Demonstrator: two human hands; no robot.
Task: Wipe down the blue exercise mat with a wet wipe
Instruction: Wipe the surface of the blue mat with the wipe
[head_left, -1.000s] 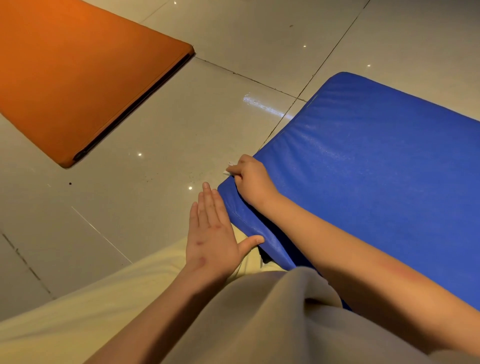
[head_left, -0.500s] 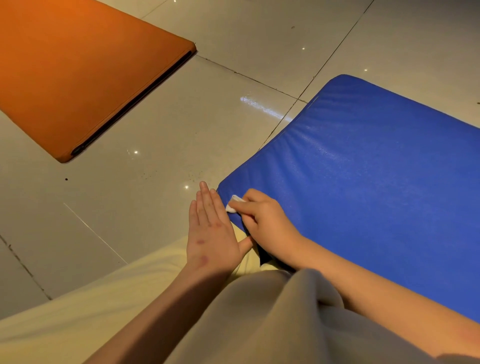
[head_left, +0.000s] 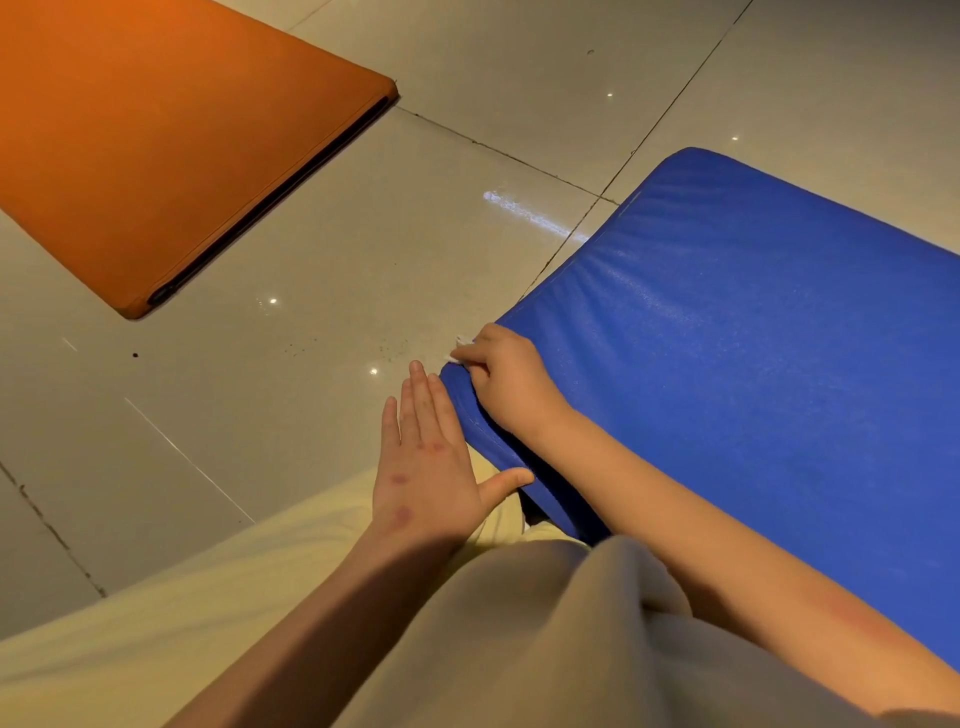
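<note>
The wet wipe (head_left: 460, 349) is held in the curled grip of the right hand (head_left: 506, 382) at the near corner of the blue mat (head_left: 727, 389) on the floor (head_left: 363, 234), the left hand (head_left: 423, 467) is laid flat beside it, and the edge should be rubbed slowly.

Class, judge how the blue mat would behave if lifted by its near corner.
Probably bendy, not rigid: the blue mat wrinkles along its padded edge beside the right hand gripping the wet wipe. Its glossy cover may be slippery.

Blue mat (head_left: 753, 364); orange mat (head_left: 156, 145); white wipe (head_left: 460, 349); grey tiles (head_left: 311, 364).
</note>
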